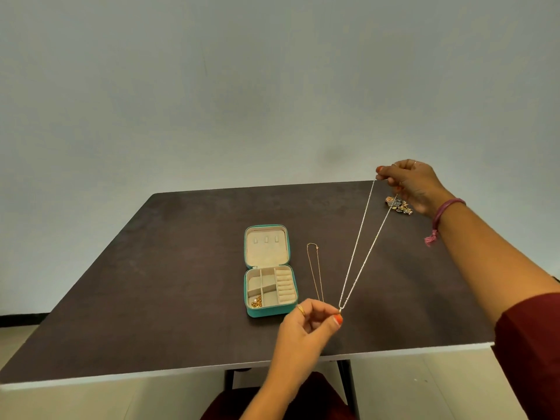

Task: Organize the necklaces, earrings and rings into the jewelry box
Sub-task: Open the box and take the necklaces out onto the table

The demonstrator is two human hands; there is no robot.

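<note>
Silver necklace (363, 247) stretched taut above the dark surface (181, 283), right hand (409, 183) pinching its far end, left hand (306, 325) pinching its near end, open teal jewelry box (268, 310) at centre, gold necklace (313, 271) lying just beside it, earring cluster (398, 205) under the right hand.

Two necklaces, silver necklace (363, 250) and gold necklace (313, 271), one jewelry box (268, 269), one earring pile (399, 205).

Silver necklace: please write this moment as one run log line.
silver necklace: stretched taut above table | left hand: pinches near end | right hand: pinches far end | jewelry box: open | gold necklace: on table
</note>
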